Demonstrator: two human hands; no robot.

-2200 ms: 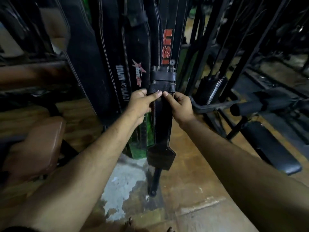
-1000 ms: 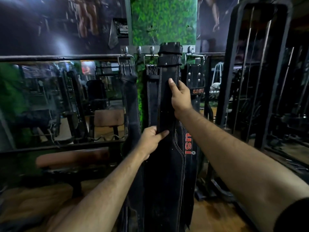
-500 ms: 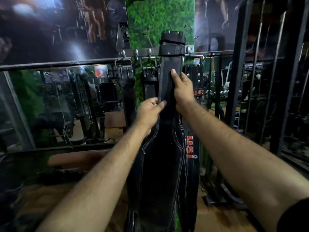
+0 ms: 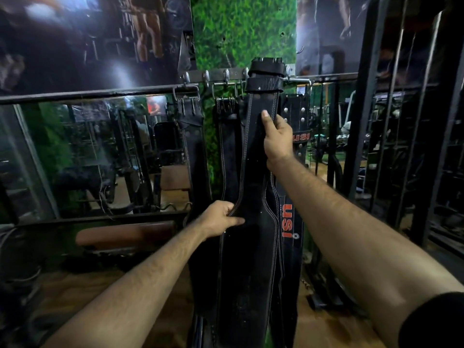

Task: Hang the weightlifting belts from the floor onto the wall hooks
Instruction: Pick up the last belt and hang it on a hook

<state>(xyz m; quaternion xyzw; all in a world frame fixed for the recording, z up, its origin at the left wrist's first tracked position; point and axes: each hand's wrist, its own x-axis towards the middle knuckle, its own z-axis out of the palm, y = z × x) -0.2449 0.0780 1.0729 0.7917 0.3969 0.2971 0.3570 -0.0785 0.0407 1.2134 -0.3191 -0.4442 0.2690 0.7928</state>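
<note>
A long black weightlifting belt [image 4: 253, 187] with white stitching hangs upright in front of me, its buckle end [image 4: 267, 67] up at the metal hook rail [image 4: 216, 76] on the green wall. My right hand [image 4: 276, 138] grips its narrow upper strap. My left hand [image 4: 221, 218] pinches its left edge where it widens. Behind it hang other black belts: one marked USI [image 4: 288, 222] to the right, one [image 4: 227, 146] just left, and another [image 4: 193, 136] further left. Whether the buckle sits on a hook is hidden.
A mirror [image 4: 100, 156] with a dark rail runs along the left wall, a brown padded bench [image 4: 125, 234] below it. Black machine frames [image 4: 391, 146] stand close on the right. The floor below is wooden [image 4: 326, 330].
My left hand has slid down the belt from beside my right hand to the wider section. The belt's buckle end stays at the hook rail, and my right hand keeps its grip.
</note>
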